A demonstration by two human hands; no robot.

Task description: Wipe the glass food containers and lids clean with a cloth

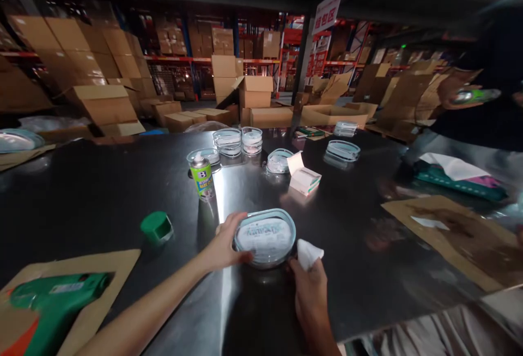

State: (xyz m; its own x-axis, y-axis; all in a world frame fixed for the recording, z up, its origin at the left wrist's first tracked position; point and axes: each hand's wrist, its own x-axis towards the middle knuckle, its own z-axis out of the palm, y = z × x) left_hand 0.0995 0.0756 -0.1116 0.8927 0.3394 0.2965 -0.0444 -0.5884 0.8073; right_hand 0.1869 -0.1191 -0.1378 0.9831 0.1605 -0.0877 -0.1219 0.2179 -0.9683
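Observation:
An oval clear food container (265, 236) with a pale blue rim and a printed sheet showing through its top rests on the dark table in front of me. My left hand (231, 240) grips its left side, thumb in front and fingers behind. Just right of the container, my right hand (309, 285) is closed around a crumpled white tissue (309, 253). Beyond the left hand stands a green spray can (202, 177) with a white nozzle. Its green cap (157, 227) lies on the table to the left.
A green glue gun (61, 289) lies on cardboard at the left. Behind are several containers (227, 142) and an open small box (304, 177). At right are a wipes pack (460, 179), stained cardboard (457, 231) and another person's hand (449, 89) holding a can.

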